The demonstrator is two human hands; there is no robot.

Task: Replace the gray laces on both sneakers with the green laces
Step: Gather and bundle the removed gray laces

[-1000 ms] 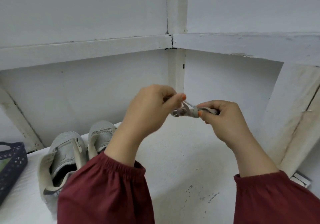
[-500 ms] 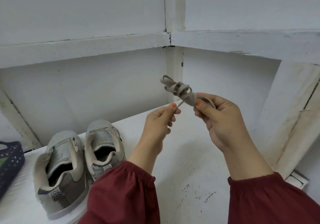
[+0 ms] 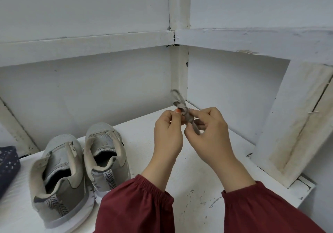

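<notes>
A bundled gray lace (image 3: 182, 106) is held up over the white shelf, wound into a small coil with a loop sticking up. My left hand (image 3: 167, 135) pinches the coil from the left, thumb on it. My right hand (image 3: 207, 130) grips the lower part of the bundle from the right. Two gray sneakers stand side by side at the left with heels toward me, the left sneaker (image 3: 59, 178) and the right sneaker (image 3: 106, 157), both without laces in their eyelets. No green laces are in view.
A dark perforated basket (image 3: 8, 166) sits at the far left edge. The white shelf (image 3: 189, 184) has walls behind and to the right, with a slanted white brace (image 3: 295, 124) on the right and another at the left.
My hands have come closer together and lower, and my left hand now pinches the coiled lace instead of only its loose end. The view has tilted down a little.
</notes>
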